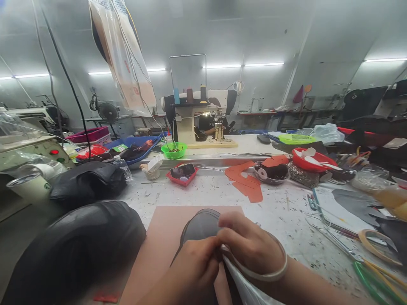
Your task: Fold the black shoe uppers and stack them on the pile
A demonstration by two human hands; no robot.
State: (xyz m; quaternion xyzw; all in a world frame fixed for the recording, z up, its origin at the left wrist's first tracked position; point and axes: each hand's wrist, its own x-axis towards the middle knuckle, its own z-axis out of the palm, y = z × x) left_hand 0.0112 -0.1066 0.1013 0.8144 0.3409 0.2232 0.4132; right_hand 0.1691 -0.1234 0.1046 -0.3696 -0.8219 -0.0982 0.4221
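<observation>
Close together at the lower middle, my two hands meet over a dark grey piece (202,226) with a rounded end, which lies on a pink sheet (159,237). My left hand (199,262) has its fingers pinched on the dark piece's edge. My right hand (251,245) has curled fingers beside the left fingertips; what they hold is hidden. A pale band (270,277) loops around the right hand and runs down from the fingers. Whitish material (248,292) hangs below the right hand.
Black padded bundles (85,245) stand at left. Orange pieces (246,182), a red tray with a phone (182,180) and a dark-filled bowl (273,176) lie ahead. Scissors (365,264) and a tape roll (378,245) are at right. Behind stands a sewing machine (186,125).
</observation>
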